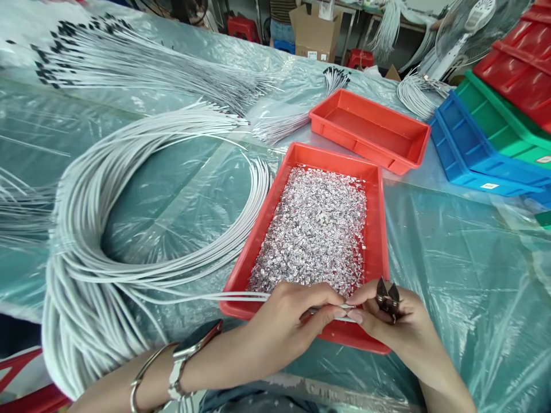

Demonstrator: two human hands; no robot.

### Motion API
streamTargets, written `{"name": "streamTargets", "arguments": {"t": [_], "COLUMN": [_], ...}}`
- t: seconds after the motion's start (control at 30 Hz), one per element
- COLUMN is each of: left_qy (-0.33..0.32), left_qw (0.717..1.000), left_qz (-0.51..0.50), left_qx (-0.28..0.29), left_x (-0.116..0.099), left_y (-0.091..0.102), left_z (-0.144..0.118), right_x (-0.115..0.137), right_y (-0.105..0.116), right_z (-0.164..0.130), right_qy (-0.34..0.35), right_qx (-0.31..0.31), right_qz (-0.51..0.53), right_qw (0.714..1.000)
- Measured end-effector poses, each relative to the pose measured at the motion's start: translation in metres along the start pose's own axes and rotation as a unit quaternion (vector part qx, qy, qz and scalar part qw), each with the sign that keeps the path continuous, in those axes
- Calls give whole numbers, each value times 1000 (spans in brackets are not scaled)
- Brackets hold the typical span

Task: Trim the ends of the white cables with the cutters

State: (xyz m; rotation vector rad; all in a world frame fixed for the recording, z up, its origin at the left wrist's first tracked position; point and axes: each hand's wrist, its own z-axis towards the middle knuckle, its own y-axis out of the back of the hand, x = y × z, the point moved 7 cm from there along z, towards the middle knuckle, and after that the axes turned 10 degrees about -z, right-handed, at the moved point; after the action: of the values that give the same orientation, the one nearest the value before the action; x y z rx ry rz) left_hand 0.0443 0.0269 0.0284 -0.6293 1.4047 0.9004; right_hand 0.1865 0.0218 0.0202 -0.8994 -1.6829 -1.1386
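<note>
My left hand (293, 321) pinches white cables (241, 296) near their ends, above the near edge of a red tray (384, 229). The cables run back left to a large coiled white bundle (81, 212). Against the cable tips, the thumb and forefinger of my right hand (396, 321) are pressed together. Side cutters (388, 299) are tucked in that same hand, dark jaws pointing up and handles hidden by the fingers. Many small shiny metal pieces (314, 229) fill most of the tray.
Behind stands another red tray (370, 127). Stacked blue (477, 143), green and red crates rise at the right. Thin wires with black ends (150, 63) lie across the back left. A fan (465, 34) and a cardboard box (316, 31) are beyond the plastic-covered table (451, 264).
</note>
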Motion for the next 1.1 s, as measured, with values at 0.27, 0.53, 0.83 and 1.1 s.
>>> {"name": "streamTargets", "arguments": {"t": [0.27,0.53,0.83,1.1], "left_qy": [-24,-29,-116,-142], "left_qw": [1000,999,984,976], "left_qz": [-3,37,120,137], "left_qx": [-17,-17,-68,-97], "left_x": [-5,-1,-6,-11], "left_y": [1,0,3,5], "left_z": [1,-4,-11,-14], "right_x": [0,1,7,-4], "right_y": [2,2,-2,-22], "right_z": [-1,0,-12,-15], "right_qy": [-23,5,49,10], "right_qx": [-13,-4,-37,65], "right_qz": [-15,-30,-106,-14], "right_qw": [1000,1000,992,998]}}
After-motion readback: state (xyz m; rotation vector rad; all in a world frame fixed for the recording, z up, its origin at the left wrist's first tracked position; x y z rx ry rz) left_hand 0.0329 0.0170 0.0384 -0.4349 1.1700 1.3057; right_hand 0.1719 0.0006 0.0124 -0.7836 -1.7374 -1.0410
